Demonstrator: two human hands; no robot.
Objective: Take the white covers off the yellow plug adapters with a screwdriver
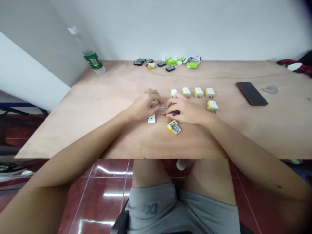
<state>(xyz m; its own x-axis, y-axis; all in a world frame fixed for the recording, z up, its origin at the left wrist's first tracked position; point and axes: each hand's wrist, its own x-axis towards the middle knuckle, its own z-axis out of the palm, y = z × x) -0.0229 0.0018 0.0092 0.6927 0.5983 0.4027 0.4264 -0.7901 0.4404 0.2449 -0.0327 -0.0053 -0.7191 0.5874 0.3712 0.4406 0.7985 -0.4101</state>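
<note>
My left hand [147, 104] is over the table with thumb and forefinger bent together; whatever is between them is too small to name. Just right of its fingertips lies a small whitish piece [162, 108]. A white plug cover [151, 119] rests below that hand. My right hand [181, 109] curls its fingers round a dark purple thing [175, 113], mostly hidden by the palm. At its fingertips are tiny metal parts [163, 114]. Nearer me lies an opened yellow plug housing [174, 127], its grey inside facing up.
Several yellow-and-white plugs [198, 92] stand behind and right of my right hand. A black phone [252, 93] lies farther right. Along the wall are dark small cases [161, 64] and bright green pieces [192, 65]. A bottle [94, 61] stands back left.
</note>
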